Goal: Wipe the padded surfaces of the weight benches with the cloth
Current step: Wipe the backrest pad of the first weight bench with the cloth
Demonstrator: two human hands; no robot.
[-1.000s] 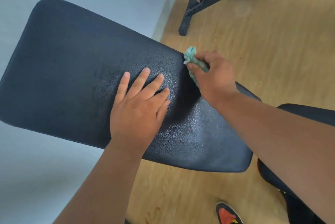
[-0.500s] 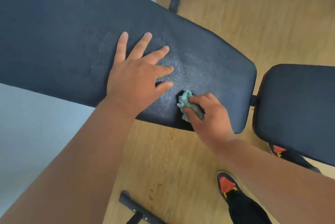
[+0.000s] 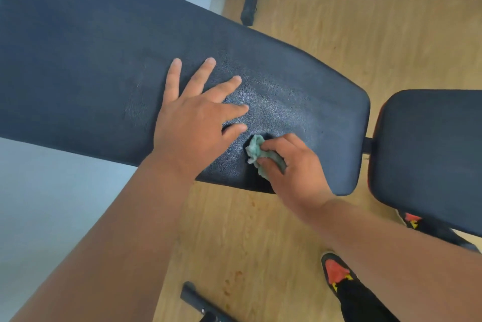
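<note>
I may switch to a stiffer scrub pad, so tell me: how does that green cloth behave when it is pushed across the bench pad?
The green cloth is probably soft and floppy: it sits crumpled inside the right hand. It likely slides easily, since the bench pad looks smooth and shiny. It seems light, held by curled fingers alone.

No text, label, brand, number or sign can be read here.
</note>
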